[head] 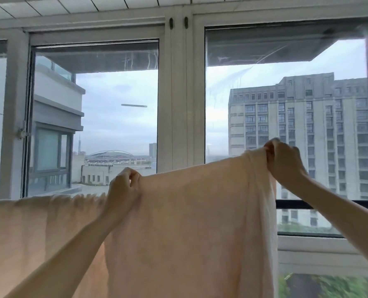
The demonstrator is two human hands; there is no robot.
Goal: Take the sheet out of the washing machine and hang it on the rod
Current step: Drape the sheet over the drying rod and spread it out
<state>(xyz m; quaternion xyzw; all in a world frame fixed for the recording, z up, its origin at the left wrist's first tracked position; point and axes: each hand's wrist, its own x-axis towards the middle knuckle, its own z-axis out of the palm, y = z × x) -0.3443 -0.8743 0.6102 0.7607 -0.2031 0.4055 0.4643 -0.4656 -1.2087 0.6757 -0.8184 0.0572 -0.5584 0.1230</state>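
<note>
i am at the hanging step. my left hand (126, 184) and my right hand (283, 161) each pinch the top edge of the pink sheet (189, 222), held up above the dark rod (329, 204). its left part looks draped already. next, i think, lower this part over. i see no baskets or tubs.

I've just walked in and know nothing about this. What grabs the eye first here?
A big pale peach sheet fills the lower half of the view, held up by its top edge. The left hand pinches that edge near the middle, and the right hand grips a bunched corner higher up. Behind it are tall windows, with a dark rod showing to the right of the sheet.
</note>
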